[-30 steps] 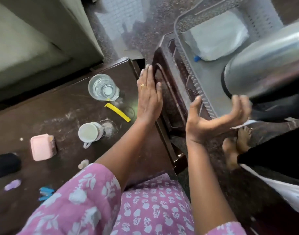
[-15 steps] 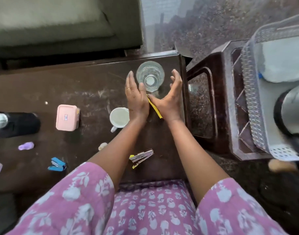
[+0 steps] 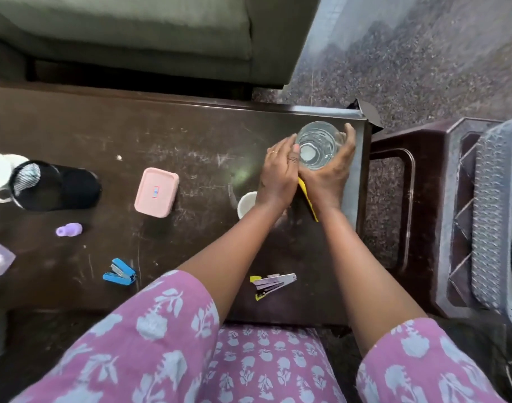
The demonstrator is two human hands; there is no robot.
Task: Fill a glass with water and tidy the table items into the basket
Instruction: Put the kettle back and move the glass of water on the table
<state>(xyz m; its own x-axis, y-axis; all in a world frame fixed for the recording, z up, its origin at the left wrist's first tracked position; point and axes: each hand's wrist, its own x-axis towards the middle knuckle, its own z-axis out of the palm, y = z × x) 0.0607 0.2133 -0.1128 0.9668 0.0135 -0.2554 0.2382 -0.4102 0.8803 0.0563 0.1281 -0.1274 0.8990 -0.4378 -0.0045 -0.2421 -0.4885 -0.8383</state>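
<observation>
A clear glass (image 3: 318, 144) with water in it stands near the far right corner of the dark wooden table (image 3: 176, 141). Both hands wrap it: my left hand (image 3: 278, 175) presses its left side and my right hand (image 3: 330, 173) cups its right side, wrists touching. A yellow strip (image 3: 308, 203) lies under my right wrist. A grey perforated basket (image 3: 490, 222) rests on a brown plastic stool (image 3: 417, 216) at the right edge, holding white things and a dark round object, mostly cut off.
On the table lie a white cup (image 3: 246, 203), a pink box (image 3: 156, 191), a black mesh holder (image 3: 54, 186) on its side, a purple piece (image 3: 69, 229), a blue stapler (image 3: 119, 271) and a staple pack (image 3: 273, 283). A green sofa (image 3: 132, 33) stands beyond.
My hands have moved forward from beside the glass and closed around it. Before that, my right hand came back from the basket side. The camera has swung left over the table.
</observation>
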